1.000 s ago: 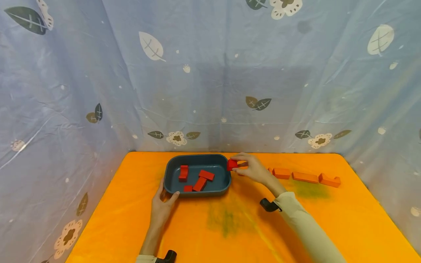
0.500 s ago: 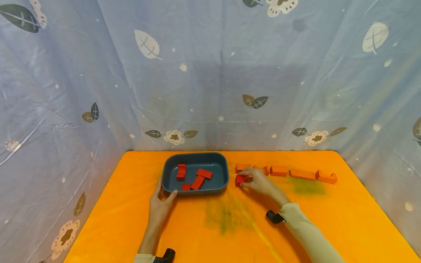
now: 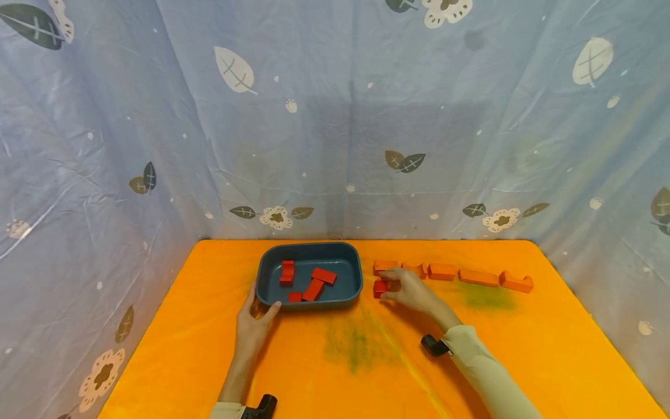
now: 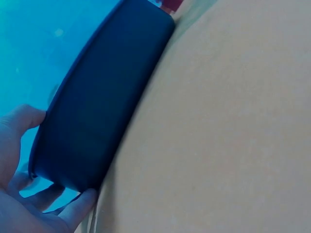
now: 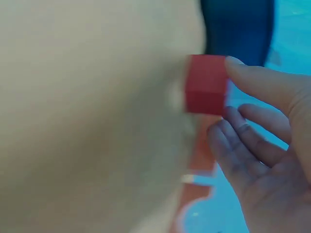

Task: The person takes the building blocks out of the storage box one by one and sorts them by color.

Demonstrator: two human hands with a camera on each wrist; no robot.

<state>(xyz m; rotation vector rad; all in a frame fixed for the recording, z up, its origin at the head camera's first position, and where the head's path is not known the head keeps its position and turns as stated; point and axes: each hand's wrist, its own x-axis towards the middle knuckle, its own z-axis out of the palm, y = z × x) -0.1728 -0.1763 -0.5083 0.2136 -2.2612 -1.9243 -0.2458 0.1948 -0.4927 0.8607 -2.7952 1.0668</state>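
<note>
One small red block [image 5: 206, 82] sits on the orange table [image 3: 183, 361] between the thumb and fingertips of a person's right hand [image 3: 413, 291]. The thumb touches one edge and the fingers curve just beside the opposite side; whether they pinch it or lie loose around it cannot be told. Just beyond this grip, five orange blocks [image 3: 478, 277] form a spaced row running off to its right. The red one lies before the row's left end, apparently placed to line up with it. Left of the grip is a dark blue tray [image 3: 324, 306] holding four red pieces [image 3: 313, 289]. The left hand [image 3: 251, 326] grips the tray's near left corner, thumb on the rim and fingers round the outer wall, probably to steady it. The right forearm slants in from the near right, hand angled toward the tray; the left forearm reaches almost straight forward.
</note>
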